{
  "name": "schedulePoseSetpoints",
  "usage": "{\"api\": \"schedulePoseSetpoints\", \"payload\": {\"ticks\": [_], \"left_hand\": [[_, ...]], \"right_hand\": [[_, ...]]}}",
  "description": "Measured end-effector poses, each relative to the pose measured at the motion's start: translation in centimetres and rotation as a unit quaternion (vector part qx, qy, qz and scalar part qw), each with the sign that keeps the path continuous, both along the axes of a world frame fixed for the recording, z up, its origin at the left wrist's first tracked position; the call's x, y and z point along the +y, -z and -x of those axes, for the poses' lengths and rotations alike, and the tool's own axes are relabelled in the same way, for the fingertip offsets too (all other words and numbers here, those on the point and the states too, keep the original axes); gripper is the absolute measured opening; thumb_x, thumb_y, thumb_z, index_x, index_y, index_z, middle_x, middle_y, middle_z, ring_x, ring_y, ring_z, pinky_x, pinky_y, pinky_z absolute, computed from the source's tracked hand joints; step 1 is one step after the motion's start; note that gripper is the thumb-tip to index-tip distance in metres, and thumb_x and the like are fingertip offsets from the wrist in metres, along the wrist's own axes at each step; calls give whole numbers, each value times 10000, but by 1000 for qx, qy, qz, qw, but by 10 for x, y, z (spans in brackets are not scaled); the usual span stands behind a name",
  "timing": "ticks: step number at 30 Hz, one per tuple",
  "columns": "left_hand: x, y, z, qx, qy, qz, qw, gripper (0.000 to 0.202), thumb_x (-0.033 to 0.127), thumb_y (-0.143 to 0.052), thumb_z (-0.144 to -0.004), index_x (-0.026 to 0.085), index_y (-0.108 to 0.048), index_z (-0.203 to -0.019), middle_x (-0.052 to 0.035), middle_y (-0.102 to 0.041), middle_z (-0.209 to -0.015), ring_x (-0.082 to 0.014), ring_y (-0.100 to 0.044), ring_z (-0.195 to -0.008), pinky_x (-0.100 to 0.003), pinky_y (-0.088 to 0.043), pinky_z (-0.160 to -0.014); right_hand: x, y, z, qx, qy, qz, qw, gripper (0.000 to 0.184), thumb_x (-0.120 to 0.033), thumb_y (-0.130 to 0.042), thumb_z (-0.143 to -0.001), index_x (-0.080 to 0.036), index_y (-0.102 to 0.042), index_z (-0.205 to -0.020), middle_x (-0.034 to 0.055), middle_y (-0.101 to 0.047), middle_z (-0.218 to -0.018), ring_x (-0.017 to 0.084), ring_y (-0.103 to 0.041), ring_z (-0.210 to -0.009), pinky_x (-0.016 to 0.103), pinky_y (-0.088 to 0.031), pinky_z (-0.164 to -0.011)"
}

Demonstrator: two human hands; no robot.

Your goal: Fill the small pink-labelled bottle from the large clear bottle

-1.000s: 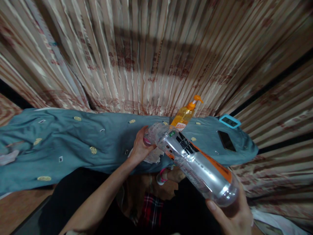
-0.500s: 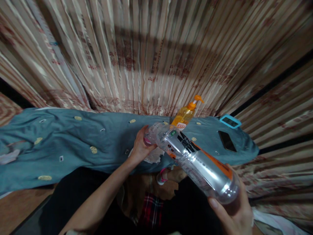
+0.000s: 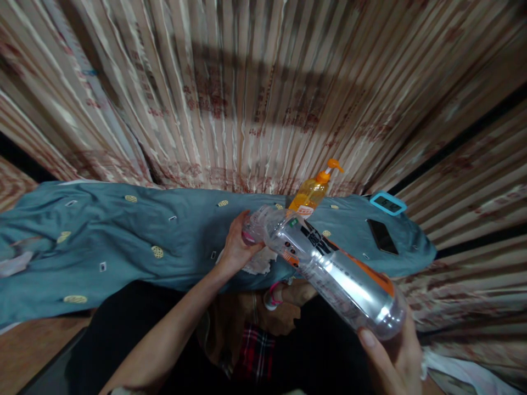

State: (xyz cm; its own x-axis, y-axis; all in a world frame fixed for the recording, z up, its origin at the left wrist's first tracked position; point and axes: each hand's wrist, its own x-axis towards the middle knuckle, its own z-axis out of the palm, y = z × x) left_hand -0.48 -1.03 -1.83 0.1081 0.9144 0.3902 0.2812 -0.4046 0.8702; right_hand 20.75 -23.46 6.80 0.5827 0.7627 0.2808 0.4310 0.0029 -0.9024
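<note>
A large clear plastic bottle (image 3: 329, 269) with a silver, black and orange label lies slantwise in the air before me. My right hand (image 3: 395, 351) is closed around its base at the lower right, thumb on the near side. At the upper left end, my left hand (image 3: 239, 241) is wrapped around a crumpled-looking clear part with a pink tint; whether this is the bottle's neck or a separate piece I cannot tell. Beneath the left hand, a whitish crumpled tissue-like thing (image 3: 261, 262) is partly hidden. Just behind the bottle stands an amber pump bottle (image 3: 312, 191) with an orange pump.
A teal patterned cloth (image 3: 123, 236) covers the surface ahead. On its right side are a dark phone (image 3: 382, 236) and a blue-framed digital clock (image 3: 387, 203). A pale crumpled thing (image 3: 16, 264) lies at far left. Pleated curtains (image 3: 247, 109) hang behind.
The bottle has rolled a little about its length, so its label faces slightly differently. My right hand has shifted slightly with the base; my left hand stays put.
</note>
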Motion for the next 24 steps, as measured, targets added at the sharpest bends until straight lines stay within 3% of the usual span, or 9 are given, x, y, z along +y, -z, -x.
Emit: {"api": "schedulePoseSetpoints", "payload": {"ticks": [9,16,24], "left_hand": [[0,-2,0,8,-1,-7,1000,889,316,-873,-638,188,-472,-1422,-165,-596,-1436,-356,-581,-1340,-543,-443,-1164],[0,0,-1,-1,-1,-4,1000,891,311,-877,-633,209,-478,-1423,-144,-602,-1425,-348,-583,-1336,-541,-441,-1167],[-2,-4,-2,7,-9,-5,1000,869,335,-870,-639,190,-491,-1407,-165,-612,-1421,-359,-592,-1332,-554,-454,-1155]], "right_hand": [[-5,20,-23,-13,13,14,1000,985,-497,-867,-670,-196,-448,-1509,145,-534,-1498,376,-530,-1362,492,-442,-1115],[0,1,0,-16,44,1,999,924,-519,-831,-710,-189,-469,-1493,139,-579,-1439,341,-592,-1266,436,-518,-1004],[5,-20,20,30,67,9,997,991,-570,-835,-687,-143,-456,-1497,162,-564,-1464,362,-536,-1344,468,-414,-1128]]}}
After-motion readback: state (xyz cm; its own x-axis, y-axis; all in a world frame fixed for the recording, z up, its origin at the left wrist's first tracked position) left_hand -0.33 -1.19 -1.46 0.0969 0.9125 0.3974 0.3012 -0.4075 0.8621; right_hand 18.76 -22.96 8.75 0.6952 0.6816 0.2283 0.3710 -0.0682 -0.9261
